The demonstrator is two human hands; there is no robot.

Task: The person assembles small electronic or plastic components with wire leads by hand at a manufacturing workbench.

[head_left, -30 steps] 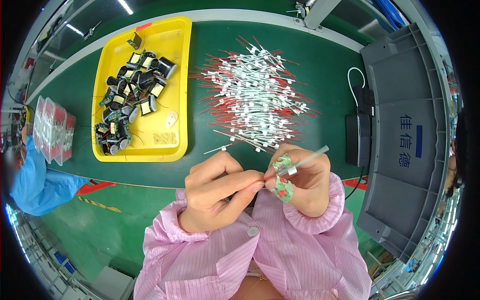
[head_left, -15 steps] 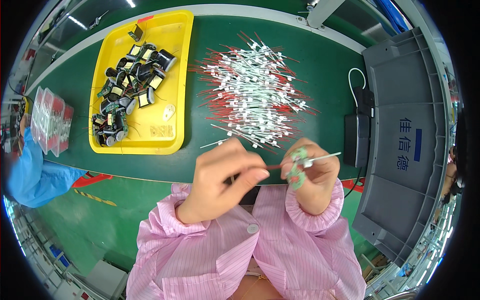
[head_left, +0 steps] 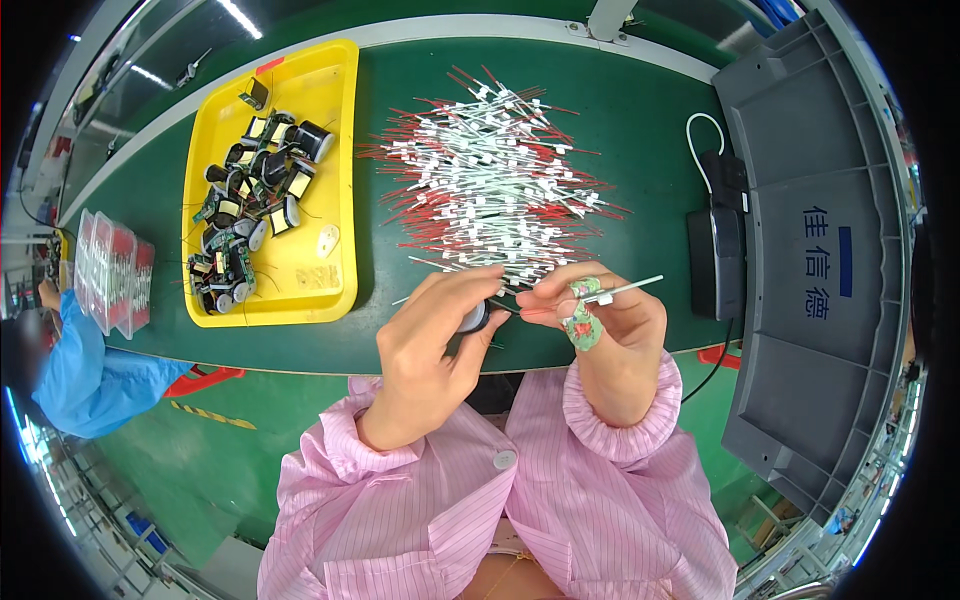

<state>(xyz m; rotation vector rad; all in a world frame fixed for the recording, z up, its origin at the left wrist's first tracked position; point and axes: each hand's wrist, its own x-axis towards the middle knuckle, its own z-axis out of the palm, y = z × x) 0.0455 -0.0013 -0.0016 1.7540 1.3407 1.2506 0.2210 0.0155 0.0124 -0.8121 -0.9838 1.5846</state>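
One green desk [head_left: 650, 130] spans the scene, a yellow tray [head_left: 336, 185] of parts [head_left: 313, 142] at ten o'clock, a heap of leads [head_left: 505, 185] at twelve. At eight, the left hand [head_left: 425, 345] has its grip curled round a black, grey-ended cylinder [head_left: 475, 318], partly hidden; at three, the right hand [head_left: 622, 335] pinches a red-and-white lead [head_left: 636, 285], pale end toward two o'clock. Pulling hard could strain that lead; patterned tape [head_left: 583, 329] on the right hand could dull the feel, letting it slip.

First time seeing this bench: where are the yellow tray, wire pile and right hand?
Yellow tray [head_left: 326, 190]: head view, bare floor.
Wire pile [head_left: 495, 178]: head view, its middle.
Right hand [head_left: 622, 342]: head view, its middle.
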